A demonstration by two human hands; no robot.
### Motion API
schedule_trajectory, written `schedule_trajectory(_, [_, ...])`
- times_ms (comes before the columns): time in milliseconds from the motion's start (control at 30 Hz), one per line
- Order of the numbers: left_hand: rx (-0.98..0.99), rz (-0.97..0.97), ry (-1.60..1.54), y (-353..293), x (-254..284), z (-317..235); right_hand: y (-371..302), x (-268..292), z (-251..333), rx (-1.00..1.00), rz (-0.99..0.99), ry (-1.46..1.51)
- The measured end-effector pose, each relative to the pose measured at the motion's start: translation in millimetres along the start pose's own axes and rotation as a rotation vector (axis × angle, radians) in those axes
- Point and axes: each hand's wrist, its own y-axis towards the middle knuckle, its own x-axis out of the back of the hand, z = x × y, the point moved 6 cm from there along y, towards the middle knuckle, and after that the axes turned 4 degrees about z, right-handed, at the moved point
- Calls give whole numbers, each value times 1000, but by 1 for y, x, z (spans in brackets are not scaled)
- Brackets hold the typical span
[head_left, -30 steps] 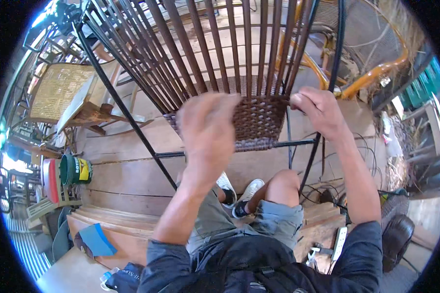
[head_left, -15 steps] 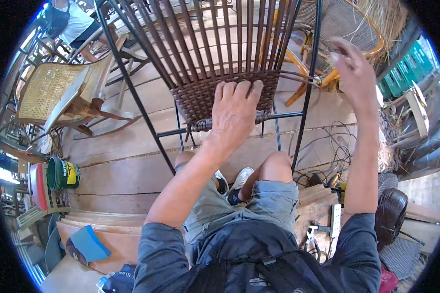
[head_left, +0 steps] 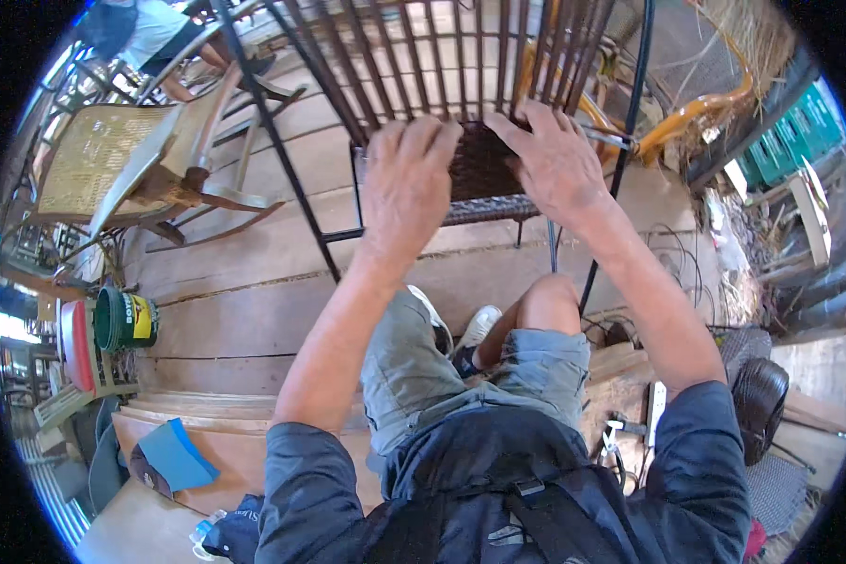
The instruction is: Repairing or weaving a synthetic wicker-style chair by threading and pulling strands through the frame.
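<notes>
A black metal chair frame [head_left: 282, 141] stands before me, with brown flat strands [head_left: 430, 70] running lengthwise and a tightly woven brown panel [head_left: 484, 174] at their near end. My left hand [head_left: 409, 179] is at the left part of the panel, its slightly blurred fingers stretched toward the strands and apart. My right hand [head_left: 559, 167] is over the panel's right part, fingers spread and a little bent. Nothing shows in either hand. Both hide parts of the weave, and whether the fingertips press on it is hard to see.
A cane rocking chair [head_left: 94, 155] and a green bucket [head_left: 127, 320] are on the left. Cables [head_left: 677, 249], a white power strip [head_left: 656, 412] and a hammer [head_left: 625, 426] lie at the right. Green crates [head_left: 799, 136] are far right. A person [head_left: 160, 38] is at the far left.
My right hand has come down and left from the raised position at the right onto the weave. My left hand has shifted left, its fingers now stretched up. The chair frame sits slightly further right in view.
</notes>
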Motion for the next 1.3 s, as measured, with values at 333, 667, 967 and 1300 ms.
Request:
schedule_trajectory(333, [686,-160,-947,-33,-5,83,5,3,6,14,99,30])
schedule_trajectory(667, [695,-188,-797,-42,9,108,56,96,-87,-163,-372,64])
schedule_trajectory(967, [588,-458,-704,38,74,183,29,14,-202,-818,-372,421])
schedule_trajectory(1300, [812,-391,-1172,37,56,186,9,9,-171,-862,-477,783])
